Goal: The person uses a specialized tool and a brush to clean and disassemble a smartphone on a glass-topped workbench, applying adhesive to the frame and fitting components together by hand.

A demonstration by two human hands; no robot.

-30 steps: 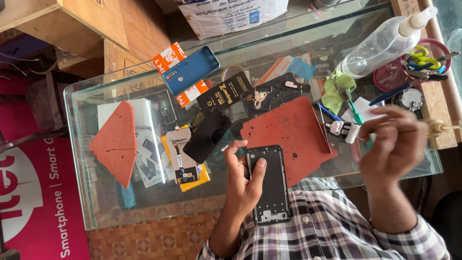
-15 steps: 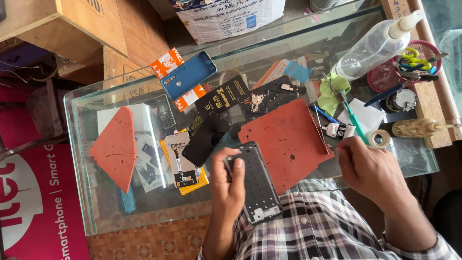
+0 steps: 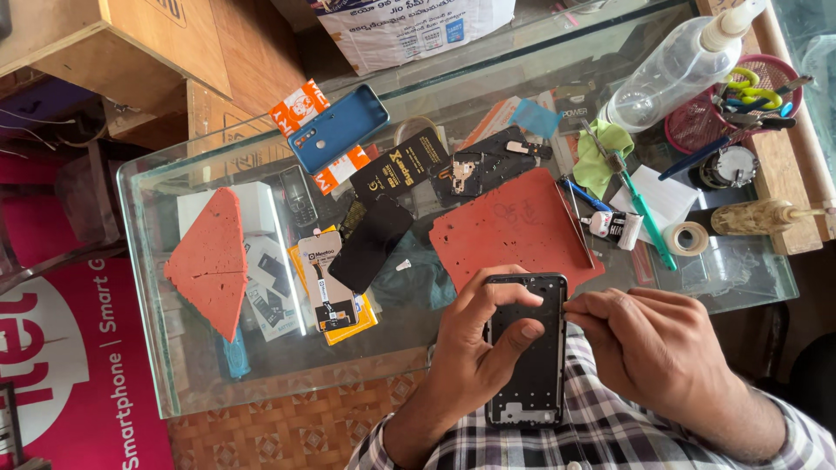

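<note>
Head view, left to right: red foam pad (image 3: 212,261) lying at left on glass counter (image 3: 148,261). Left hand (image 3: 475,348) gripping black phone frame (image 3: 525,348) at lower centre, thumb pressing across it. Right hand (image 3: 657,344) at frame's right edge, fingertips pinched together; pinched item too small to tell. Judging: keeping frame braced steady, working edge gently. Red mat (image 3: 514,231) lying just above.

Bare glass (image 3: 418,326) beside red mat (image 3: 514,231)
</note>
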